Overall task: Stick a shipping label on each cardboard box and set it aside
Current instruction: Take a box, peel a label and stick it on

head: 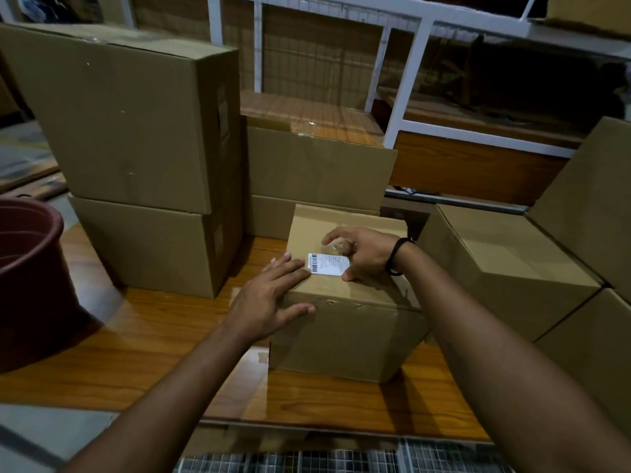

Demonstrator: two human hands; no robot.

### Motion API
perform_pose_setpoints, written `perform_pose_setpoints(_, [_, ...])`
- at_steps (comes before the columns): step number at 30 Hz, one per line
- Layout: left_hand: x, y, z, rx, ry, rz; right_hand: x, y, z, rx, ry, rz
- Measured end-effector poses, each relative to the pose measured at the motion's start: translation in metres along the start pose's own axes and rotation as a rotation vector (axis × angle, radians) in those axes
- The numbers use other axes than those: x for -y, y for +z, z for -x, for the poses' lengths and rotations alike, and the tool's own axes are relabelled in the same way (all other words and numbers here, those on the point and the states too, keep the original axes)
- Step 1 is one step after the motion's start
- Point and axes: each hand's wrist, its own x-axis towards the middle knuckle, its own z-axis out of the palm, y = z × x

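Two hands on one box

Left hand (pixel 273 295) lies flat, fingers spread, on the cardboard box (pixel 341 336) top, fingertips just left of the shipping label (pixel 327 264). Right hand (pixel 367 256), fingers curled, pinches the label's right end, thumb at its lower corner

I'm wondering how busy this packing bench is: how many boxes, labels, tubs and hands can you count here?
Cardboard boxes: 7 distinct, more may be hidden
Shipping label: 1
Maroon tub: 1
Hands: 2, left hand and right hand
Total: 11
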Motion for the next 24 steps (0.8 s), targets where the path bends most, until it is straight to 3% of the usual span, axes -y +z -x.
perform_pose_setpoints(4, [0.0, 0.0, -0.001, -0.007, -0.01, -0.001, 0.017, -0.001, -0.014, 0.115, -0.052, 0.03])
perform_pose_setpoints(24, [0.003, 0.002, 0.0, -0.025, 0.014, 0.042, 0.024, -0.002, -0.024, 0.16, -0.017, 0.078])
